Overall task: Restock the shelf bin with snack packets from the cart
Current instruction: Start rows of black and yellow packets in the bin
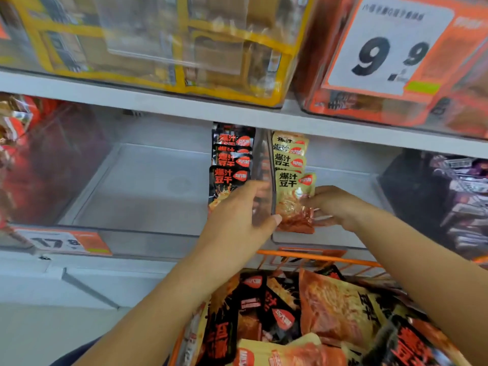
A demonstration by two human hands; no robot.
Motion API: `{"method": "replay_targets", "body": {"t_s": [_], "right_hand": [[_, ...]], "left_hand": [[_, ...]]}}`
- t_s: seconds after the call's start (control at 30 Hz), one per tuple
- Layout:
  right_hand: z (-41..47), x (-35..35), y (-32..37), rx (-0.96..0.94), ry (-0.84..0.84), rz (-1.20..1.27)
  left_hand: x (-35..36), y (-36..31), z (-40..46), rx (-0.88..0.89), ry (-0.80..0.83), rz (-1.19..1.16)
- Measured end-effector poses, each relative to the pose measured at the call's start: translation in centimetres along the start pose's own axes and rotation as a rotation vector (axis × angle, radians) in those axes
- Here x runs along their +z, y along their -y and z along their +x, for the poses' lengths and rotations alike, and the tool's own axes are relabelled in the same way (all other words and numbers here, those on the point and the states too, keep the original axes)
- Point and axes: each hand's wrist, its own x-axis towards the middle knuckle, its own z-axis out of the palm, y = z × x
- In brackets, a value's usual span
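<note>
**Yellow packet going upright into the right-hand bin**

Nearest the camera, the orange wire cart (pixel 317 257) sits under both forearms, heaped with black and yellow snack packets (pixel 330 313) lying flat and pointing every which way.

Above it, the right hand (pixel 335 204) is closed on the lower edge of a yellow packet (pixel 294 196), holding it at the front of a row of yellow packets (pixel 289 151) in the clear bin on the right (pixel 343 239). The left hand (pixel 237 215) rests against the divider wall (pixel 270 178) between the two bins, fingers curled over the front black packet (pixel 224 186); whether it actually grips that packet or only steadies the row is hard to tell through the blur.

The held packet stands on its short edge, long axis vertical, printed face toward the aisle, title uppermost, matching the row behind it. To finish the step well, I would keep it snug against the divider, press it back until it leans on its neighbour, and let go only once its base is seated on the bin floor, so that it does not slump forward.

Farther back, most of both bins stands bare.
</note>
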Motion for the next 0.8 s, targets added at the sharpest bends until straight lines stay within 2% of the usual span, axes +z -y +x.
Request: {"method": "replay_targets", "body": {"t_s": [0.1, 0.23, 0.37, 0.47, 0.53, 0.67, 0.73, 0.8], "right_hand": [[1.4, 1.3, -0.2, -0.007, -0.009, -0.098], [2.3, 1.9, -0.3, -0.036, -0.057, -0.378], [3.2, 1.9, -0.1, -0.053, -0.068, -0.416], [3.9, 2.0, -0.1, -0.197, -0.264, -0.572], [4.1, 2.3, -0.1, -0.275, -0.331, -0.657], [1.5, 2.3, 0.9, -0.27, -0.238, -0.794], [-1.2, 1.4, 1.8, -0.303, -0.297, -0.854], [-4.1, 0.4, 2.3, -0.364, -0.35, -0.804]], "left_hand": [[0.1, 0.2, 0.2, -0.004, -0.002, -0.013], [0.3, 0.6, 0.1, 0.014, -0.013, -0.016], [0.5, 0.9, 0.0, 0.025, -0.023, -0.014], [0.7, 0.9, 0.1, 0.036, -0.028, -0.012], [0.6, 0.9, 0.1, 0.041, -0.023, -0.006], [0.1, 0.9, 0.3, 0.022, 0.002, -0.014], [-0.1, 0.7, 0.2, 0.009, 0.01, -0.013], [-0.2, 0.6, 0.1, 0.009, 0.016, -0.007]]}}
